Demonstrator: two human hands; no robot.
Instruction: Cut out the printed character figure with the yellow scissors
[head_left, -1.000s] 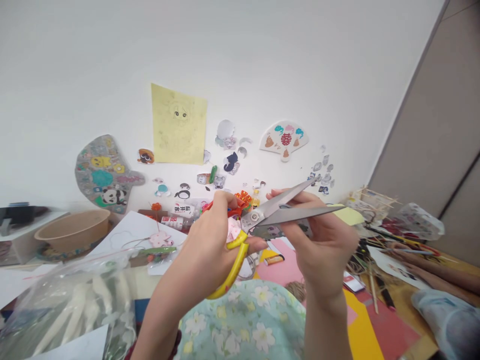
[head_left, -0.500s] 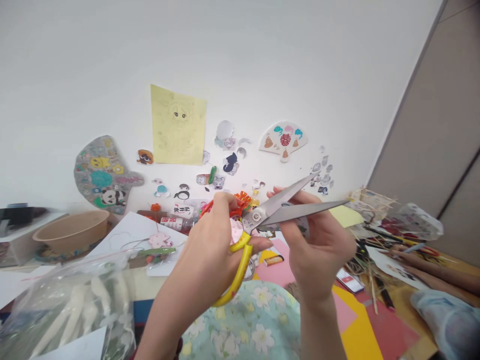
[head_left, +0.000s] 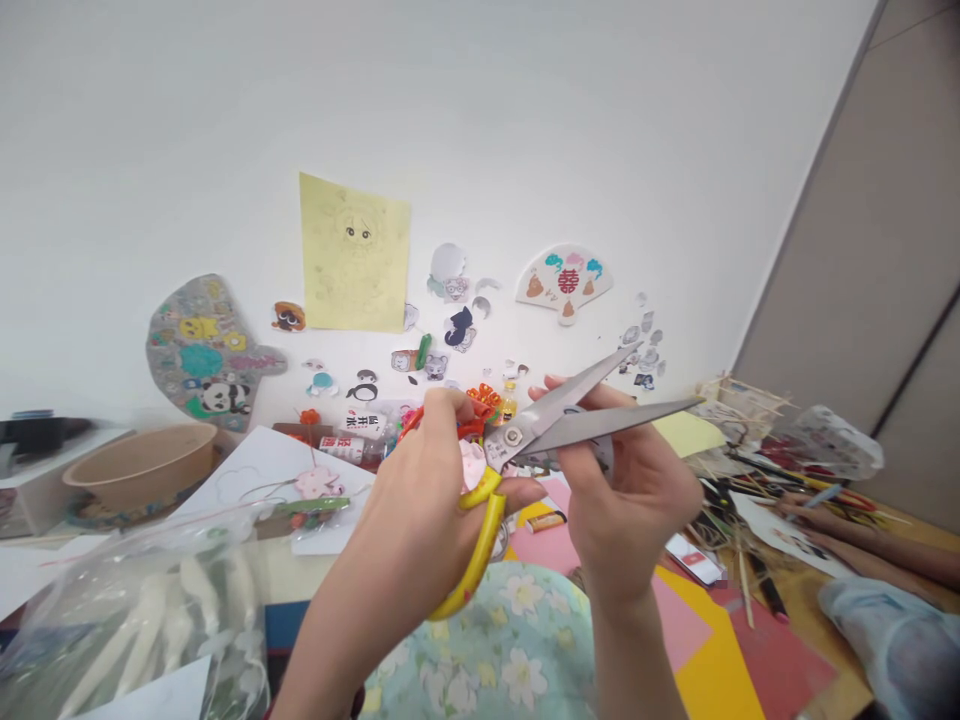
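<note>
OK, scissors (head_left: 592, 424): up in mid-view, blades parted wide, tips to the right. Landmark for all below.
Left hand (head_left: 420, 480): fingers wrapped round the yellow handle (head_left: 478, 560) of the scissors; that grip seems to set the blade gap. Other handle loop hidden.
Right hand (head_left: 630, 490): behind and below the scissors blades, fingers curled, pinching a small printed piece (head_left: 603, 452), mostly hidden; likely held there to steady it by the blades. Blade contact: cannot tell.
Pink bit (head_left: 472, 464): beside scissors pivot; held or just behind, cannot tell.
Yellow sheet (head_left: 355, 255): on the wall (head_left: 525, 120), above left of scissors, face drawing outward, presumably for display. No writing legible.
White fan (head_left: 564, 278): on wall above scissors, red 囍 readable.
Bottle label (head_left: 364, 421): left of scissors, black characters, looks like 开水; rest not legible, brand unknown.
Glue stick (head_left: 546, 522): below scissors, print too small.
Phone (head_left: 694, 560): on the bench (head_left: 808, 600), right of and below scissors, screen unreadable.
Co-worker's hand (head_left: 802, 507): far right of scissors, with a pen (head_left: 823, 494) over white paper (head_left: 757, 515).
</note>
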